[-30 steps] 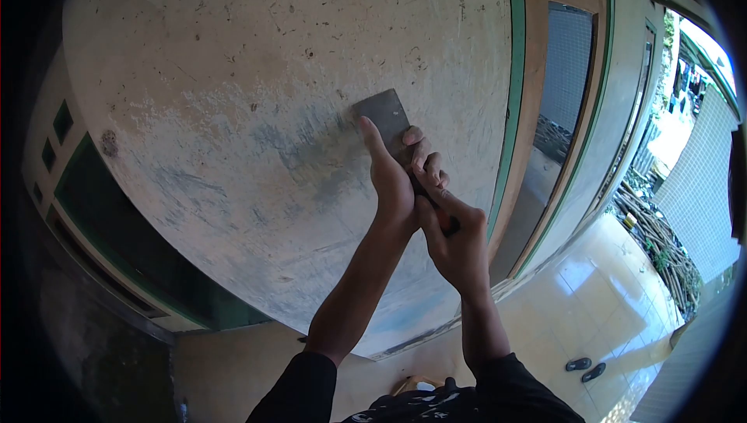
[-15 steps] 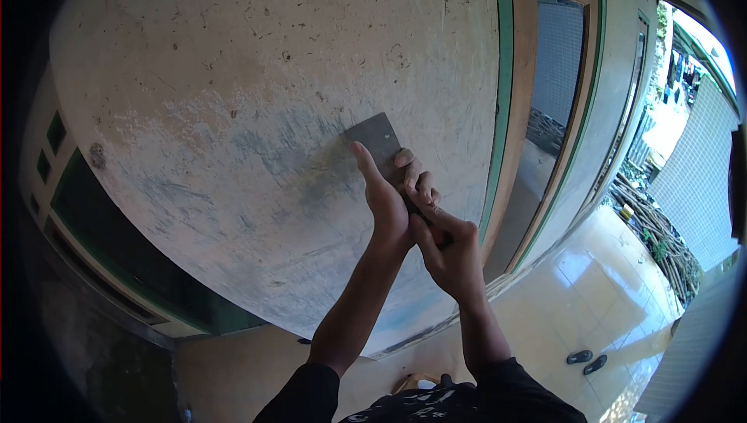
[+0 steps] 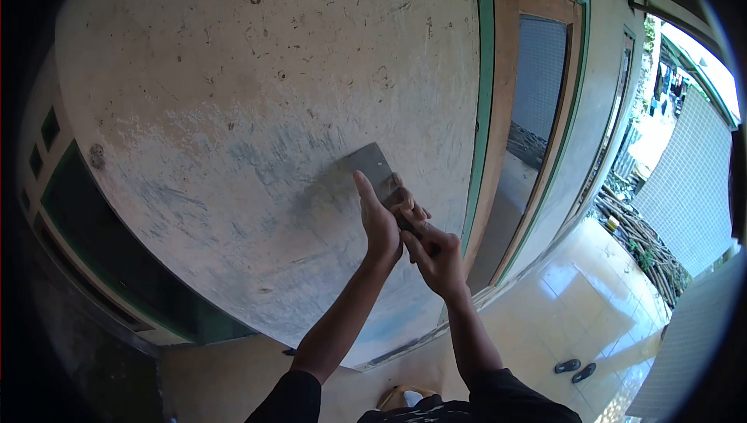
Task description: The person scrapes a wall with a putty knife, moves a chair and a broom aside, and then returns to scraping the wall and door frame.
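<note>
A putty knife with a wide, flat grey blade (image 3: 367,161) is held against the rough, scuffed wall (image 3: 233,143). My right hand (image 3: 437,266) is closed around its dark handle, mostly hidden by the fingers. From the left, my left hand (image 3: 381,228) supports the tool near the base of the blade. Its thumb points up along the blade's left side, while its other fingers curl around the right side. Both hands are close together, almost touching. Around the blade, the wall has grey-blue smears and patches of flaking paint.
Right of the wall panel stands a green and wooden door frame (image 3: 504,112). Glossy floor tiles (image 3: 560,306) lie below, with a pair of dark sandals (image 3: 574,370). Bundled sticks (image 3: 646,244) lie farther right. A dark green-framed opening (image 3: 117,244) is at lower left.
The camera view has shifted, with the door frame now farther left. My hands and the putty knife sit lower in view, slightly lower on the wall too. Both hands keep their grip.
</note>
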`<action>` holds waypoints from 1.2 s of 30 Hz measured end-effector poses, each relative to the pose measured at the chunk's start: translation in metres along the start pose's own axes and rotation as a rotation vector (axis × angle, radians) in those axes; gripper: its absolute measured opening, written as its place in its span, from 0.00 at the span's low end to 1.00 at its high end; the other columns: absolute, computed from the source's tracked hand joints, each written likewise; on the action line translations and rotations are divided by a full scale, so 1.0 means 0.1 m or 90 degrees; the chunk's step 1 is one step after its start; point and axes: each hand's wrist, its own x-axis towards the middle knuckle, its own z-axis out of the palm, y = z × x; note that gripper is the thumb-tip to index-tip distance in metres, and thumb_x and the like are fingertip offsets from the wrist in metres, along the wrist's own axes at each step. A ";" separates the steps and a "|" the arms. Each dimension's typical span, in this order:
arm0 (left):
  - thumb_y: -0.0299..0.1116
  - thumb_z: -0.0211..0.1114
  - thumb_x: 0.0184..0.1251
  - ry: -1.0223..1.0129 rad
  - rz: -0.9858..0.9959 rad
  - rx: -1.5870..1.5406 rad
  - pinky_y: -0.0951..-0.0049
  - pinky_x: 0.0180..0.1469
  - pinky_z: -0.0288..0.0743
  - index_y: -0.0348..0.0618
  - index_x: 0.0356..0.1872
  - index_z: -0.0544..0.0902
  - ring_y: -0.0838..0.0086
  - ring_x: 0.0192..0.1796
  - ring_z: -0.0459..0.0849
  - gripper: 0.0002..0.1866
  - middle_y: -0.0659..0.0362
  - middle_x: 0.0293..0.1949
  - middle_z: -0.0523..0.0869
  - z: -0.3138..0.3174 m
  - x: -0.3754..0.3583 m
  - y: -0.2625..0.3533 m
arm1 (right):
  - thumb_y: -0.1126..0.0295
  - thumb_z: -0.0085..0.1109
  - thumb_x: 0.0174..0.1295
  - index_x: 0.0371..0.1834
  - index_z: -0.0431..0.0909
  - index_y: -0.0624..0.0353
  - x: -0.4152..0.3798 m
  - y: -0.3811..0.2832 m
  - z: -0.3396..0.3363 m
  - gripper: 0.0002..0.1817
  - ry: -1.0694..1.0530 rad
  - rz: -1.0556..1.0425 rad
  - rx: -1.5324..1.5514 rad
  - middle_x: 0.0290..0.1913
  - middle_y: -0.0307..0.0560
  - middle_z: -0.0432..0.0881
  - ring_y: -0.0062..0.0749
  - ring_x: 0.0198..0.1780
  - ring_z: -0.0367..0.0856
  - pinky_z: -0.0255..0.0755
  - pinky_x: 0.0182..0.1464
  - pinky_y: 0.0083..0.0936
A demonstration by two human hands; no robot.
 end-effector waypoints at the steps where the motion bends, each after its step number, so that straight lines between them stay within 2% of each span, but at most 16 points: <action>1: 0.75 0.36 0.66 0.026 0.010 0.048 0.62 0.33 0.77 0.46 0.35 0.71 0.69 0.18 0.73 0.37 0.61 0.18 0.70 0.05 0.02 0.03 | 0.76 0.61 0.64 0.64 0.74 0.63 0.02 0.03 0.02 0.23 -0.001 0.004 -0.001 0.25 0.38 0.77 0.12 0.30 0.70 0.70 0.37 0.16; 3: 0.72 0.38 0.69 -0.001 0.027 0.048 0.62 0.33 0.80 0.43 0.37 0.73 0.67 0.19 0.77 0.36 0.60 0.19 0.74 -0.02 -0.03 0.01 | 0.74 0.63 0.61 0.66 0.73 0.57 0.02 0.18 0.11 0.27 0.072 -0.128 -0.008 0.18 0.40 0.64 0.14 0.24 0.61 0.64 0.29 0.16; 7: 0.56 0.40 0.78 0.012 0.064 0.193 0.67 0.28 0.82 0.37 0.34 0.74 0.67 0.21 0.81 0.29 0.54 0.23 0.81 -0.54 -0.34 -0.33 | 0.74 0.67 0.58 0.69 0.69 0.58 -0.44 0.52 0.24 0.33 0.097 -0.107 0.065 0.25 0.44 0.78 0.18 0.25 0.69 0.70 0.34 0.18; 9: 0.55 0.41 0.78 0.013 0.065 0.456 0.66 0.30 0.84 0.37 0.29 0.75 0.66 0.23 0.85 0.30 0.54 0.22 0.81 -1.14 -0.51 -0.64 | 0.74 0.67 0.58 0.67 0.71 0.59 -0.78 0.74 0.30 0.31 0.080 -0.046 0.088 0.29 0.47 0.81 0.21 0.26 0.71 0.73 0.37 0.21; 13: 0.58 0.42 0.77 0.122 -0.141 0.345 0.68 0.26 0.83 0.37 0.26 0.75 0.64 0.25 0.88 0.32 0.54 0.20 0.81 -2.16 -1.32 -1.11 | 0.68 0.66 0.61 0.57 0.76 0.65 -1.47 1.60 0.40 0.22 -0.135 0.178 -0.091 0.26 0.44 0.81 0.19 0.27 0.76 0.72 0.33 0.19; 16: 0.64 0.47 0.71 0.289 -0.313 0.342 0.67 0.19 0.81 0.37 0.23 0.73 0.63 0.18 0.85 0.35 0.51 0.18 0.81 -3.52 -2.23 -1.63 | 0.68 0.64 0.63 0.49 0.78 0.65 -2.00 2.45 0.66 0.15 -0.164 0.198 -0.075 0.22 0.39 0.79 0.17 0.17 0.72 0.66 0.20 0.20; 18: 0.67 0.49 0.68 0.435 -0.379 0.380 0.65 0.18 0.79 0.40 0.22 0.72 0.63 0.15 0.82 0.35 0.51 0.16 0.79 -4.47 -3.14 -1.91 | 0.67 0.64 0.63 0.48 0.78 0.66 -2.22 2.68 0.71 0.16 -0.251 0.362 -0.033 0.22 0.41 0.81 0.20 0.16 0.74 0.66 0.18 0.22; 20: 0.72 0.44 0.67 0.541 -0.542 0.677 0.62 0.21 0.78 0.33 0.25 0.79 0.61 0.17 0.83 0.43 0.45 0.19 0.81 -5.43 -4.27 -2.06 | 0.64 0.65 0.62 0.46 0.77 0.68 -2.49 3.17 0.72 0.17 -0.294 0.405 -0.079 0.22 0.44 0.81 0.24 0.15 0.76 0.68 0.17 0.24; 21: 0.73 0.42 0.66 0.660 -0.519 0.893 0.62 0.24 0.80 0.28 0.30 0.81 0.60 0.19 0.85 0.46 0.44 0.21 0.83 -6.12 -5.00 -2.37 | 0.63 0.64 0.62 0.46 0.76 0.68 -2.65 3.44 0.68 0.18 -0.325 0.437 -0.112 0.23 0.46 0.82 0.25 0.15 0.76 0.69 0.17 0.25; 22: 0.72 0.43 0.66 0.780 -0.592 0.813 0.61 0.21 0.78 0.33 0.28 0.80 0.61 0.19 0.84 0.43 0.48 0.20 0.82 -6.40 -5.52 -2.41 | 0.63 0.64 0.62 0.46 0.76 0.68 -2.83 3.74 0.63 0.18 -0.332 0.438 -0.119 0.23 0.46 0.82 0.25 0.15 0.76 0.69 0.17 0.25; 25: 0.73 0.46 0.65 0.813 -0.601 0.551 0.64 0.13 0.68 0.41 0.22 0.74 0.66 0.12 0.74 0.38 0.58 0.13 0.74 -6.43 -6.46 -2.15 | 0.62 0.63 0.62 0.48 0.73 0.68 -3.34 4.64 0.57 0.21 -0.402 0.415 -0.204 0.24 0.49 0.82 0.30 0.18 0.79 0.73 0.19 0.29; 26: 0.70 0.47 0.66 0.793 -0.618 0.372 0.63 0.14 0.69 0.41 0.24 0.75 0.66 0.13 0.74 0.36 0.58 0.14 0.73 -6.82 -6.92 -2.34 | 0.59 0.63 0.61 0.50 0.72 0.67 -3.54 4.89 0.57 0.23 -0.413 0.455 -0.244 0.27 0.53 0.83 0.40 0.26 0.83 0.76 0.29 0.36; 27: 0.70 0.47 0.66 0.785 -0.611 0.372 0.63 0.14 0.69 0.41 0.24 0.75 0.66 0.13 0.74 0.36 0.58 0.14 0.73 -6.96 -6.86 -2.52 | 0.56 0.62 0.59 0.51 0.71 0.67 -3.69 5.19 0.52 0.26 -0.421 0.490 -0.290 0.30 0.58 0.84 0.50 0.35 0.86 0.78 0.38 0.42; 31: 0.70 0.48 0.66 0.722 -0.634 0.431 0.63 0.15 0.69 0.41 0.24 0.75 0.66 0.13 0.74 0.36 0.58 0.15 0.74 -7.78 -7.23 -3.32 | 0.54 0.62 0.58 0.46 0.74 0.69 -4.59 6.38 0.61 0.25 -0.447 0.456 -0.365 0.30 0.60 0.84 0.53 0.40 0.86 0.77 0.46 0.46; 33: 0.69 0.48 0.66 0.687 -0.643 0.473 0.63 0.15 0.69 0.41 0.24 0.75 0.67 0.14 0.75 0.36 0.57 0.15 0.74 -8.06 -7.37 -3.53 | 0.57 0.61 0.59 0.44 0.75 0.69 -5.11 6.70 0.66 0.23 -0.426 0.456 -0.368 0.29 0.58 0.84 0.49 0.33 0.87 0.80 0.38 0.43; 36: 0.69 0.49 0.66 0.675 -0.702 0.515 0.63 0.16 0.69 0.41 0.24 0.75 0.67 0.14 0.75 0.35 0.57 0.16 0.74 -7.74 -8.18 -3.45 | 0.65 0.56 0.63 0.44 0.74 0.69 -6.37 6.89 0.64 0.16 -0.136 0.713 -0.176 0.29 0.51 0.83 0.37 0.19 0.84 0.79 0.18 0.31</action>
